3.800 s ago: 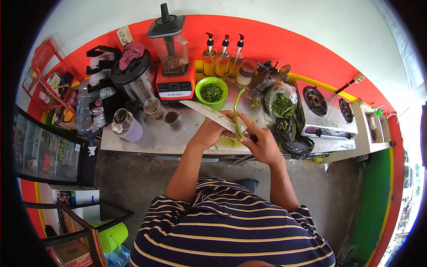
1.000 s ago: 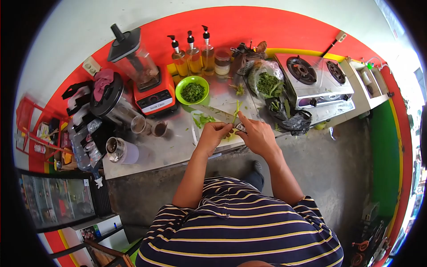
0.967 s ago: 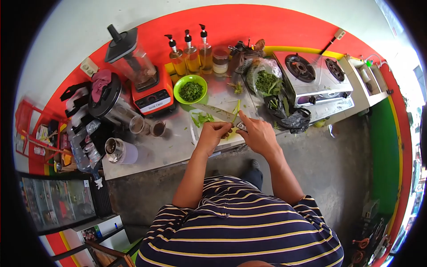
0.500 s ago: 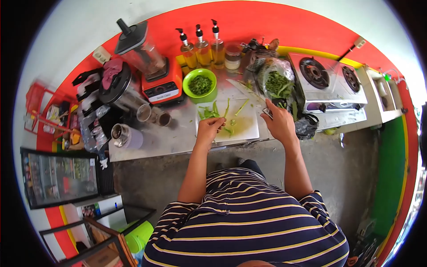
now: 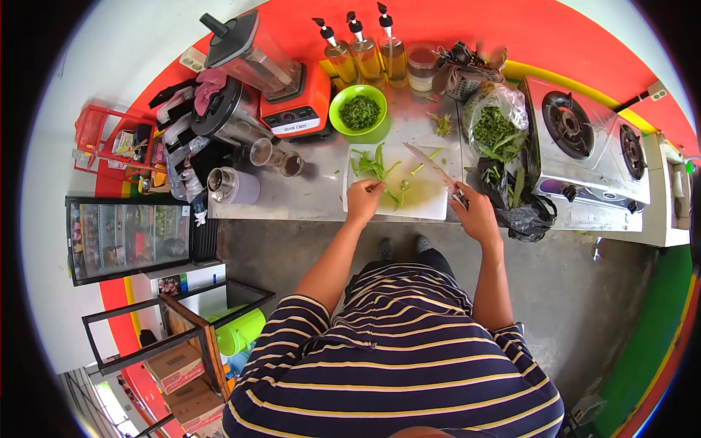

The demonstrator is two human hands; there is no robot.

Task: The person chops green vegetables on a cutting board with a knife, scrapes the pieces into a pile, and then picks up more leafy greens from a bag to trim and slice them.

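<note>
My right hand is wrapped round the handle of a knife, its long blade slanting up and left over the white cutting board. At the board's left half, my left hand is closed in a pinch at the lower end of a thin green stem. Beyond its fingers lie green leaves. Short cut stem pieces are scattered over the board, which has a yellow-green stain. A lime-green bowl of chopped greens stands just behind the board.
Right of the board are a plastic bag of greens, a black bag and a gas stove. A red blender, pump bottles and a lilac container stand behind and left. Plant scraps lie on the steel counter.
The view has shifted, so the counter appears higher and farther right. The knife blade now reaches over the board, having been beyond its right edge. Leaves lie closer to my left fingers.
</note>
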